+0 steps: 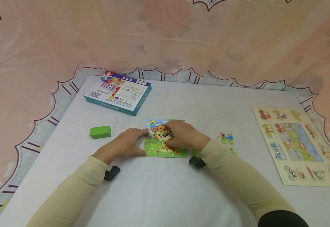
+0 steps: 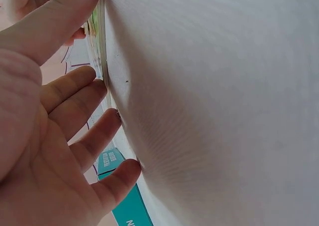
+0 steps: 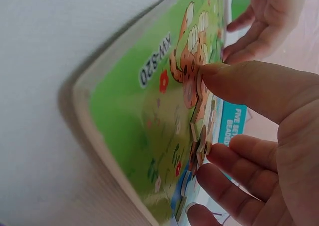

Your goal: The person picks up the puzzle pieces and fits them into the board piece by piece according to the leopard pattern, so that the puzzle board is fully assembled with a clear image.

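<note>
A leopard jigsaw puzzle [image 1: 160,151] lies flat on the white table between the hands. My left hand [image 1: 126,142] is at its left edge, fingers spread and thumb near the lower left corner; in the left wrist view the fingers [image 2: 79,109] are fairly straight. My right hand [image 1: 184,134] reaches over the puzzle's right side. In the right wrist view, its thumb and fingers hold a leopard puzzle piece [image 3: 201,104] whose edge stands slightly raised above the board. The hand hides part of the puzzle's right side in the head view.
Loose puzzle pieces [image 1: 226,138] lie right of the right hand, one partly under the wrist. A green block [image 1: 100,132] sits at left, with a teal-edged box [image 1: 116,94] behind it. A wooden picture board [image 1: 269,151] lies at far right.
</note>
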The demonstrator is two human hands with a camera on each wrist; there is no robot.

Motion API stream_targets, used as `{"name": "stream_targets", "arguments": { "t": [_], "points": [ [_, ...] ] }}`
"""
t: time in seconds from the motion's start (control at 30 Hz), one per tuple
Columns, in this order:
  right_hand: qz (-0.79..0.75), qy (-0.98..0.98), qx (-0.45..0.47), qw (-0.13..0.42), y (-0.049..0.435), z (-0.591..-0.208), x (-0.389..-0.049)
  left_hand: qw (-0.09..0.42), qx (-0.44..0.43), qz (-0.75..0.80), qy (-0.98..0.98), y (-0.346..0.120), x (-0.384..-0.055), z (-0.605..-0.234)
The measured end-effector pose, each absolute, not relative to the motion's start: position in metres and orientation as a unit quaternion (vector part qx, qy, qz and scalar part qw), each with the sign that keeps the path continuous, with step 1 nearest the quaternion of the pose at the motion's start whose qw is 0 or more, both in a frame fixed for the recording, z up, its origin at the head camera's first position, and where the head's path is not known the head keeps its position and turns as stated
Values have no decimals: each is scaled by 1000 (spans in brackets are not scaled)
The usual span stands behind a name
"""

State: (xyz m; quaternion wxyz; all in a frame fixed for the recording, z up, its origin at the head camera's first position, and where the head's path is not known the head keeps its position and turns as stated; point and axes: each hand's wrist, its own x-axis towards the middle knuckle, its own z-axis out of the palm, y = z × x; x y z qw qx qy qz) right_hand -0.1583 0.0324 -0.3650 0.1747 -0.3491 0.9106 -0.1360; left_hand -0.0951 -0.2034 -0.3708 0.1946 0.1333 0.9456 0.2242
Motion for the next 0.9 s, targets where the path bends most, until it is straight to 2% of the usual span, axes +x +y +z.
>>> {"name": "stream_targets", "arguments": {
  "t": [0.9],
  "points": [
    [-121,907,-364,171,33,-367,-157,193,134,222,946,-203,-95,-370]
  ]
}}
